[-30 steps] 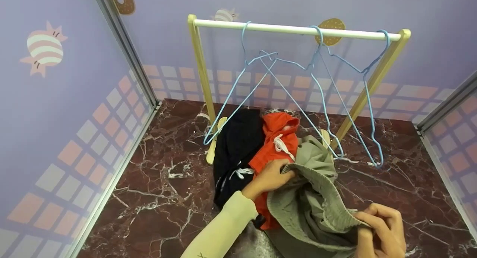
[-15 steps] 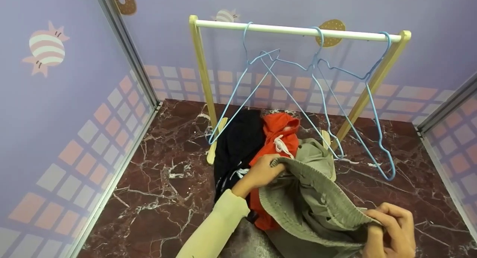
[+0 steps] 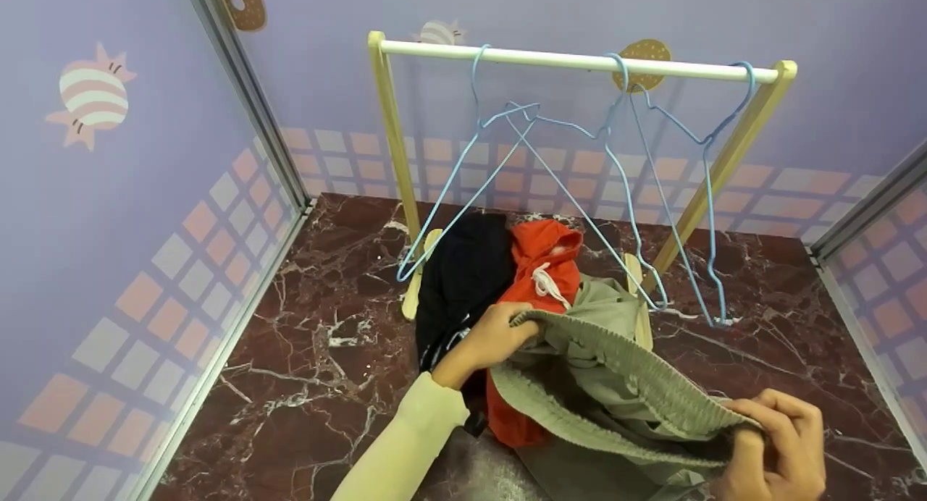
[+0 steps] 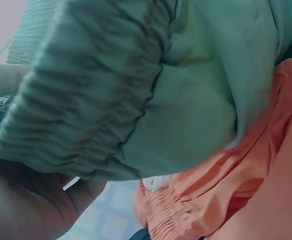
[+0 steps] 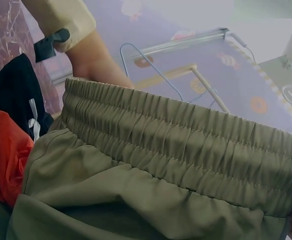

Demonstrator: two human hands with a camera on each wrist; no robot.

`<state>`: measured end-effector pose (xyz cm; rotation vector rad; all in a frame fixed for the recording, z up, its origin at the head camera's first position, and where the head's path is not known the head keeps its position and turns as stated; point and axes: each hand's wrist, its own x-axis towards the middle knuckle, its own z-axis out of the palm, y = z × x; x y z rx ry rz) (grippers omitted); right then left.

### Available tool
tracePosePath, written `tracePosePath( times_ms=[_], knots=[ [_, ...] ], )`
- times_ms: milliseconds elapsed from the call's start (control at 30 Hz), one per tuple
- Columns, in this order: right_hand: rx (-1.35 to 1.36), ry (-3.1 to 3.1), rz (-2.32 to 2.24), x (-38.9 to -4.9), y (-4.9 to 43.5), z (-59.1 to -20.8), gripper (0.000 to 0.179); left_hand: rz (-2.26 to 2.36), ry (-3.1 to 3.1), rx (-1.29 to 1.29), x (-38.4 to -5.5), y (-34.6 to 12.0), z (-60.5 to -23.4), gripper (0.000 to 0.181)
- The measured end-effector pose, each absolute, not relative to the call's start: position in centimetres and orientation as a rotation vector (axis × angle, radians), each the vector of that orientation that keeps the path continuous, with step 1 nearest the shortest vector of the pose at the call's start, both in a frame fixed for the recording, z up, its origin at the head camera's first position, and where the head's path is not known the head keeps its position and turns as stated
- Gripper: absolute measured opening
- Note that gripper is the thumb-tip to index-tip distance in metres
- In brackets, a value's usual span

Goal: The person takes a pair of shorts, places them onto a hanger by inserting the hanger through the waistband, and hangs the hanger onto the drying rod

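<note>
Olive-green pants with a gathered elastic waistband are stretched between my two hands, the waist opening facing up toward me. My left hand pinches the waistband's left end, and my right hand grips its right end. Under and left of the green cloth lies an orange-red garment with a white drawstring. Beside that one is a black garment, partly covered by my left hand and forearm. The right wrist view shows the waistband's ruffles close up, with only a sliver of my right hand at its edge.
Blue wire hangers hang from the white bar of a small wooden rack behind the clothes. The garments lie on a dark red marbled surface. Purple patterned panels stand at the left, back and right.
My hands have moved apart, the left one leftward and the right one rightward, and the waistband is stretched wider and flatter. The right-hand hanger has swung on the bar.
</note>
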<state>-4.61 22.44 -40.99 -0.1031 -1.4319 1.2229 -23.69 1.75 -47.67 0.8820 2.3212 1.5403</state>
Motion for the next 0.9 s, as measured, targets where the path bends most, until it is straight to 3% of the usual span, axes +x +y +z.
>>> tracePosePath(
  times_ms=[900],
  knots=[
    [-0.192,-1.658,1.205,-5.1,24.7,-43.0,0.021,1.633,2.134,0.990,-22.1,-0.5,-45.5,0.049]
  ],
)
